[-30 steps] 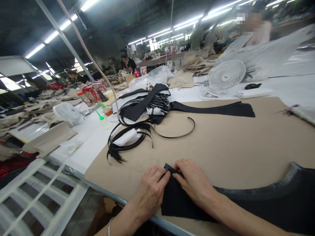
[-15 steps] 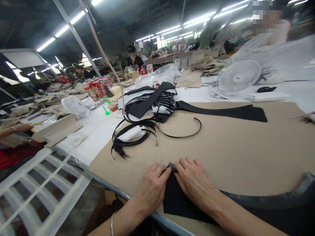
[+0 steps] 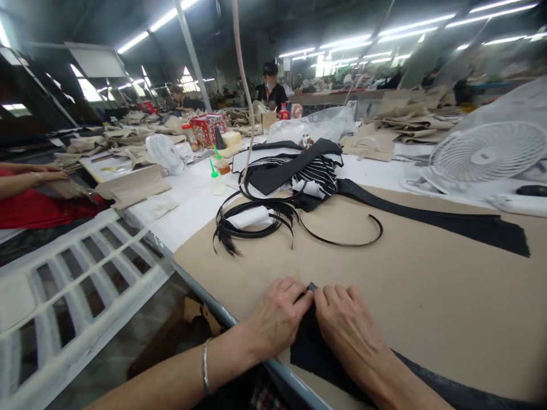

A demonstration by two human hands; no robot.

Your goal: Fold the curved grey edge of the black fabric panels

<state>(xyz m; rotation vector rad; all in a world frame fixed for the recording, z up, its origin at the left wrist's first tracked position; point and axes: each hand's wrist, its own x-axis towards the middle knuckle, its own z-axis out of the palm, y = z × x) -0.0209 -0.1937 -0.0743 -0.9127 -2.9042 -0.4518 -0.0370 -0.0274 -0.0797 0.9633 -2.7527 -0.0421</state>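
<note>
Both hands work at the near edge of the table on a black fabric strip (image 3: 305, 345). My left hand (image 3: 280, 310) is closed, thumb and fingers pinching the strip's upper corner. Right beside it, my right hand (image 3: 348, 319) has its fingers curled down on the same corner, pressing it. A small dark folded tip shows between the two hands. From there the strip runs under my right forearm toward the lower right. Beyond the hands lie a coil of thin black cord (image 3: 256, 219) around a white roll (image 3: 250, 217) and a loose curved piece of cord (image 3: 342, 244).
Brown paper (image 3: 405, 285) covers the tabletop. Black cut pieces (image 3: 294, 165) are heaped behind the coil. Small bottles with green nozzles (image 3: 217, 181), a small white fan (image 3: 164, 152) and a larger fan (image 3: 487, 152) stand farther back. At left are a white plastic chair back (image 3: 85, 285) and a co-worker's arms (image 3: 29, 179).
The view has swung left, so the table things appear farther right. Both hands stay at the strip's corner and have drawn closer together.
</note>
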